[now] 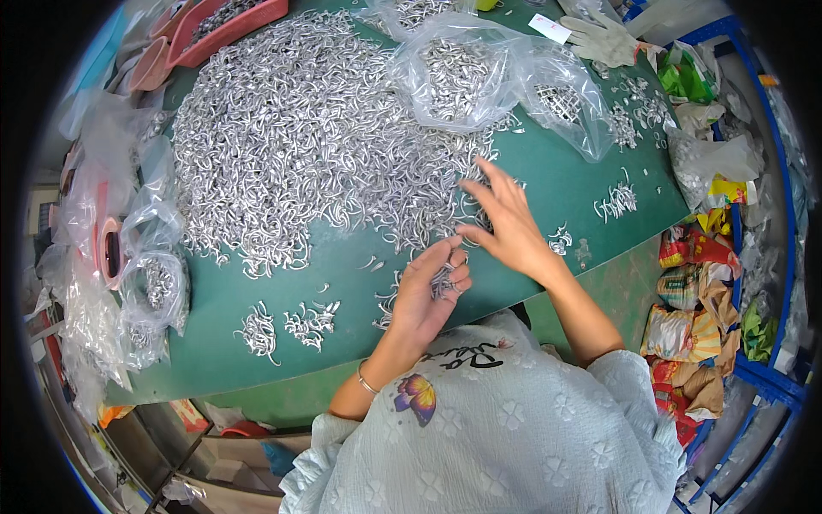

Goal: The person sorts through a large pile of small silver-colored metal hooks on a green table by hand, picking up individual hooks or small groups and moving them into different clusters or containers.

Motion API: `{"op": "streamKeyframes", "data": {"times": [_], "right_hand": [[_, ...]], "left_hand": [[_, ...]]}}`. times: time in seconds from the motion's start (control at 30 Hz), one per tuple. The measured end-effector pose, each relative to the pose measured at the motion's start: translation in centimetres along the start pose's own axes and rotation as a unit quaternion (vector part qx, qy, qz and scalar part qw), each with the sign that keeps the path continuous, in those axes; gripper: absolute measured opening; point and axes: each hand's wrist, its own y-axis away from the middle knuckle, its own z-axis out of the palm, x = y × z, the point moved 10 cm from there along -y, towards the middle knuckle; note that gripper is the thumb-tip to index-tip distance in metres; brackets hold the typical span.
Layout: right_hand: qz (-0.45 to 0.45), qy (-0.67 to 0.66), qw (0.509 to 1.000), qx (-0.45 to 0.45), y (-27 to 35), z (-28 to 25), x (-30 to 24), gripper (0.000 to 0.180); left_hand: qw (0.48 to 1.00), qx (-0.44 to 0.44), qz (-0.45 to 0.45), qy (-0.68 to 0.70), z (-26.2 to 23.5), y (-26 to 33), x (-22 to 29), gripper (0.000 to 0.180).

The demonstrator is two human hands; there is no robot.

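Note:
My left hand (425, 295) is closed around several small curved silver metal pieces (443, 280), palm turned up near the table's front edge. Beside it, my right hand (507, 221) has its fingers spread, and I see nothing between them. Its thumb tip comes close to the left fingertips; whether they touch I cannot tell. Beyond both hands spreads a large heap of the same curved metal pieces (291, 128) on the green table (548, 188). Small piles lie apart from the heap: two at the front left (310, 325), one partly behind my left hand, others to the right (618, 200).
Clear plastic bags (454, 86) of metal pieces stand at the back. A red tray (227, 30) is at the back left, a pale glove (599, 38) at the back right. Plastic bags (154, 283) crowd the left edge. A blue rack (775, 257) with packages stands on the right.

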Motion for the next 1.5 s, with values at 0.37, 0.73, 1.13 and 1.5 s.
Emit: {"op": "streamKeyframes", "data": {"times": [0.37, 0.73, 1.13, 1.5], "right_hand": [[0.063, -0.036, 0.982, 0.174, -2.0, -5.6, 5.0, 0.016], [0.012, -0.167, 0.986, 0.019, -0.4, -3.9, 4.3, 0.011], [0.036, 0.103, 0.991, 0.081, -2.8, -3.5, 4.9, 0.015], [0.088, 0.092, 0.989, 0.077, -2.1, -3.4, 6.8, 0.014]], "left_hand": [[1.000, -0.025, -0.006, -0.013, 0.0, 0.3, -0.5, 0.022], [0.999, -0.011, 0.001, -0.048, 0.3, 0.7, -0.3, 0.019], [0.999, -0.032, -0.026, -0.034, 0.9, 0.5, -0.8, 0.016], [0.999, -0.013, -0.029, -0.038, 0.7, 0.2, -1.1, 0.018]]}}
